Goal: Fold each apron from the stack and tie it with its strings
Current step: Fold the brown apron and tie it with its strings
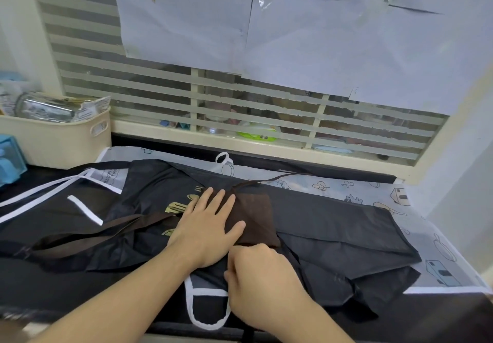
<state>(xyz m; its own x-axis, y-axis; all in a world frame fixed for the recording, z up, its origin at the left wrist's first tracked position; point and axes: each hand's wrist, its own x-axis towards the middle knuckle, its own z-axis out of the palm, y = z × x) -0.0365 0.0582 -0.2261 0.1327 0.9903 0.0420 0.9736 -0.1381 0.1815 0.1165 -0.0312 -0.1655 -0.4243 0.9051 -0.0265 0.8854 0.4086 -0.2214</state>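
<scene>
A small folded brown apron lies on top of a spread stack of black aprons. My left hand presses flat on the brown fold, fingers spread. My right hand sits at the fold's near edge with fingers curled, pinching the cloth there. Brown strings trail left across the stack, and a thin brown string runs off to the back right. A black apron with white trim and a white neck loop lies underneath at the front.
A cream plastic basket with packets stands at the back left, beside a blue object. A printed translucent apron lies under the stack at the right. A window with striped blinds rises right behind the counter.
</scene>
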